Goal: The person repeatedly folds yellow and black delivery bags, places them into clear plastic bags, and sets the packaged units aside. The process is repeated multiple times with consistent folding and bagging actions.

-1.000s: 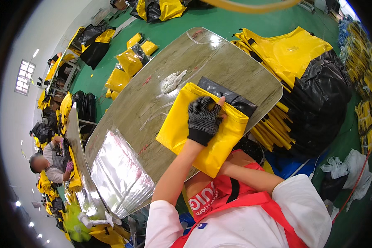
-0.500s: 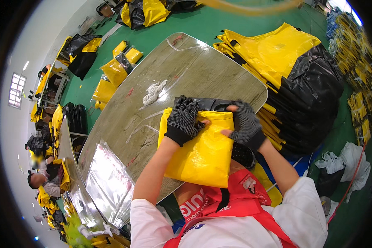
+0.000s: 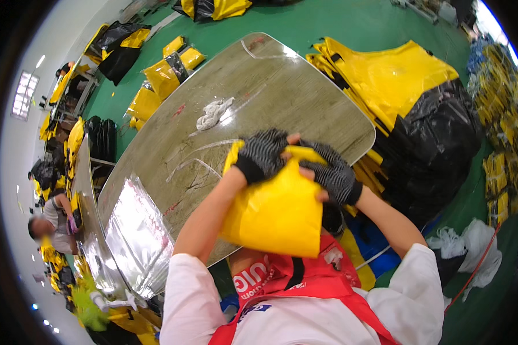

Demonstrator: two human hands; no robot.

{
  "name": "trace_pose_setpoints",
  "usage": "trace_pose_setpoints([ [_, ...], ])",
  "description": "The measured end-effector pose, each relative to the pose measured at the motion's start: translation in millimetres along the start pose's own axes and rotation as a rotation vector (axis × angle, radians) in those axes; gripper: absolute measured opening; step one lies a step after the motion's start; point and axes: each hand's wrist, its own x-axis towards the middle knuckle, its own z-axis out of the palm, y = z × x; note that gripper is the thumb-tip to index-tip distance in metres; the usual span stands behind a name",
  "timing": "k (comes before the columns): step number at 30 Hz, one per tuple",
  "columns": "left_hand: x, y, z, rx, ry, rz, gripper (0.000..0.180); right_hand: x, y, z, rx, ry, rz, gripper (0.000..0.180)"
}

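Observation:
A folded yellow plastic-sheet piece (image 3: 273,218), perhaps a bag, lies over the near edge of the wood-look table (image 3: 305,92); its lower part hangs toward my red apron (image 3: 322,270). Gloved in dark knit with bare fingertips, my left hand (image 3: 263,156) curls over the top left of the piece. My right hand (image 3: 331,172) grips the top right, its thumb on the yellow face. Both hands are close together and slightly blurred. A black strap end (image 3: 295,272) hangs below the piece.
A crumpled white cloth (image 3: 214,113) and clear plastic sleeves (image 3: 135,230) lie on the table. Large yellow-and-black sheets (image 3: 403,86) are heaped at the right, with white plastic bags (image 3: 479,244) nearer. Folded yellow bundles (image 3: 161,77) lie on the floor beyond. A co-worker (image 3: 60,221) is far left.
My hands have come closer together along the piece's top edge. The black band that showed beyond that edge is now out of sight. The view has shifted slightly.

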Motion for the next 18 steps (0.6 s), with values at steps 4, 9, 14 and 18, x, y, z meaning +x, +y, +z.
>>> trace_pose_setpoints([
  [4,-38,34,17,-0.040,-0.049,0.007,0.052,-22,-18,1,0.219,-0.124,0.093,0.042],
  [9,-91,8,-11,-1.166,0.015,-0.439,0.056,8,-39,-14,-0.033,-0.028,0.001,0.031],
  [14,-153,44,15,-0.912,0.540,-0.453,0.062,-28,-43,16,0.705,0.329,0.838,0.035],
  [18,-144,58,59,-0.448,0.662,-0.903,0.048,-19,-46,23,0.817,0.082,1.023,0.045],
])
